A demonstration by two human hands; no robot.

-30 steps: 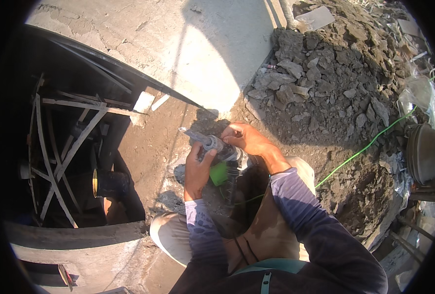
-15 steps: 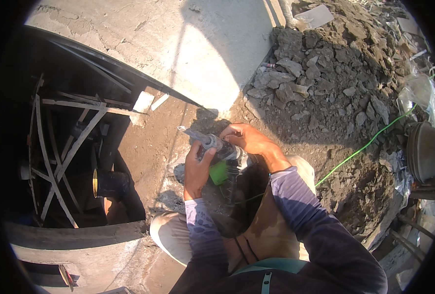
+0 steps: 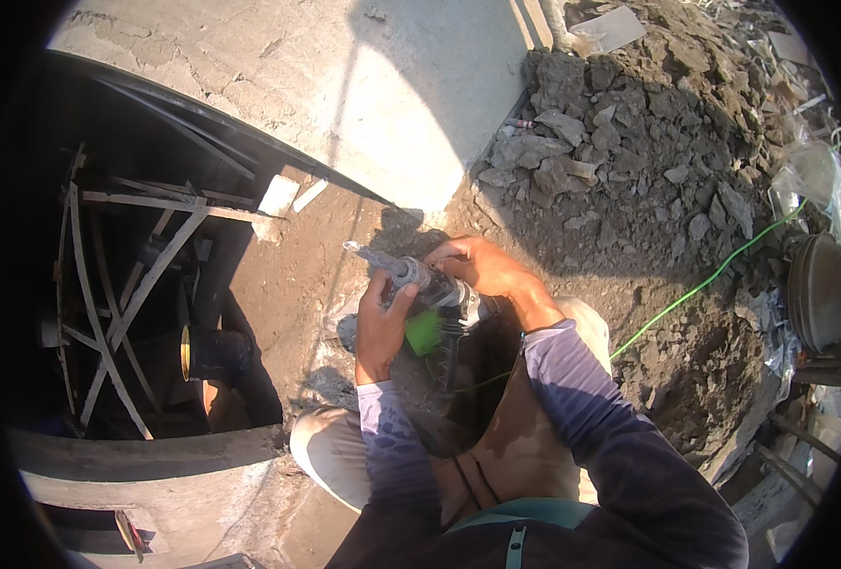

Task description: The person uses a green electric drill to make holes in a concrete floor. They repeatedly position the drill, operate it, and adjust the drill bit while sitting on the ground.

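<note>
A dusty grey-and-green power tool, which looks like a rotary hammer drill [image 3: 447, 305], lies between my hands over my lap. Its short bit [image 3: 371, 255] points up and to the left. My left hand [image 3: 380, 327] is closed round the near side of the chuck [image 3: 408, 273], thumb on top. On the far side my right hand [image 3: 477, 268] pinches at the tool's front body with bent fingers; what lies under the fingertips is hidden. The tool's rear and handle sink into shadow between my knees.
To the left is a dark pit with crossed wooden strips [image 3: 146, 284] and a black bucket-like container [image 3: 219, 355]. A concrete slab [image 3: 278, 76] lies ahead. Broken rubble [image 3: 620, 142] heaps at the right, where a green cable [image 3: 695, 294] runs past a metal pot [image 3: 819, 289].
Almost nothing differs. Both hands stay on the tool, with only a slight shift of the fingers and the tool.
</note>
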